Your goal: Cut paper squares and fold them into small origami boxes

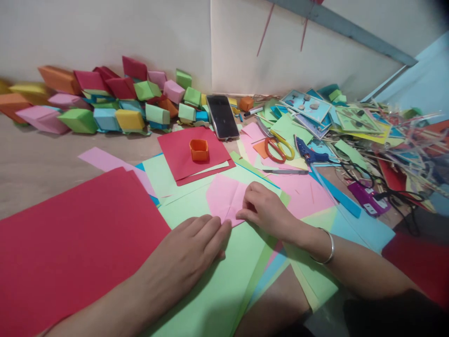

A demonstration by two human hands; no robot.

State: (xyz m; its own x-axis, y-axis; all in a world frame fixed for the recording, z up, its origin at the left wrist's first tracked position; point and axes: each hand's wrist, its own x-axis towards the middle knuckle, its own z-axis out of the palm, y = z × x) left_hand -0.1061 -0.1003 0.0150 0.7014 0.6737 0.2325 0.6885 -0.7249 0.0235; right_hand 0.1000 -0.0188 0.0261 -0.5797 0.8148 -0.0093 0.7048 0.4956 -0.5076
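Note:
A piece of pink paper (222,192) with crease lines lies on light green sheets (210,285). My left hand (191,245) rests flat, its fingers stretched out and their tips on the paper's near left edge. With curled fingers and thumb, my right hand (264,206) pinches the paper's right side; a silver bangle circles that wrist. Just beyond the paper, a small orange folded paper box (199,150) stands on red squares of paper (175,150). Part of the pink paper is hidden under my fingers.
Large red sheets (80,243) lie at left. Folded paper boxes (105,119) pile along the wall, beside a phone (222,117). Scissors (278,147), a blade (286,172), a blue glue gun (310,152) with its cord, and decorated cards (308,106) crowd the right.

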